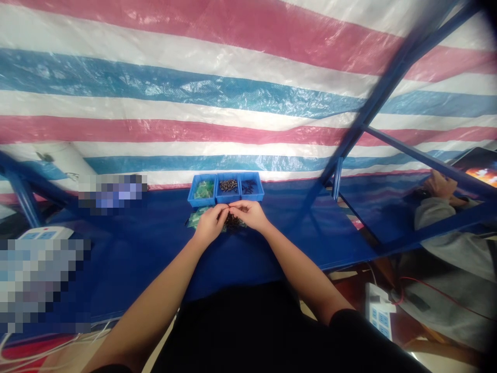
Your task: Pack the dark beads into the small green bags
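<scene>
My left hand point(210, 224) and my right hand point(252, 214) meet fingertip to fingertip over the blue table, both pinched closed. Whatever lies between the fingertips is too small to make out. Beneath and between them is a pile of small dark and brassy pieces point(233, 223). Green pieces point(197, 215) lie beside my left hand, partly covered by it. Just beyond the hands stand three blue bins side by side: the left bin point(202, 190) holds green pieces, the middle bin point(228, 187) brassy pieces, the right bin point(250, 187) dark pieces.
Blue metal frame bars point(351, 135) rise at the right, with more at the left edge. A white power strip point(45, 234) sits on the table's left side. Another person's grey sleeve point(435, 211) and hands are at the right. Striped sheeting point(217, 93) hangs behind the table.
</scene>
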Motion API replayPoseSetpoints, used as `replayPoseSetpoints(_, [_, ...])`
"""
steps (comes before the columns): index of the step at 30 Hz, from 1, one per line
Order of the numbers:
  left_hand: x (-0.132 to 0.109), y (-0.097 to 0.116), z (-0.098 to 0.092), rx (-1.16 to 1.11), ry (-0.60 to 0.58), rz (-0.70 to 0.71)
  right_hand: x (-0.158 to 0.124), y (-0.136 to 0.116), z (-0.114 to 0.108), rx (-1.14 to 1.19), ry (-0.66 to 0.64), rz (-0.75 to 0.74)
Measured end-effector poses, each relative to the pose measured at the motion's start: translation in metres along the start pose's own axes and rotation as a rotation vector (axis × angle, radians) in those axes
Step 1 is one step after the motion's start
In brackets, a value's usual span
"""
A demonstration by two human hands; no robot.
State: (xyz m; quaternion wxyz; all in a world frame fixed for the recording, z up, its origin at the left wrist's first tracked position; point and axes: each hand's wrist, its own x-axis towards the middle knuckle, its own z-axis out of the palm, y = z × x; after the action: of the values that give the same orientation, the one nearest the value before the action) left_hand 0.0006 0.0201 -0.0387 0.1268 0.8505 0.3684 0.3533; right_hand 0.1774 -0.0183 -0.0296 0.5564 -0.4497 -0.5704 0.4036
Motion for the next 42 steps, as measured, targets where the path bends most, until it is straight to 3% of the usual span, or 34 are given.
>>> replayPoseSetpoints(10, [-0.0001,-0.0005,0.0015,-0.020,0.049,0.003,0.0013,0.0022,-0.0036,0.057,-0.015,0.028])
replayPoseSetpoints(20, [0.0006,0.0058,-0.0038,-0.044,-0.044,-0.045,-0.0002,-0.0002,0.0013,0.014,0.018,0.013])
replayPoseSetpoints(42, [0.0009,0.0030,-0.0002,-0.050,0.038,-0.018,0.0006,-0.0030,-0.0010,0.008,0.033,-0.009])
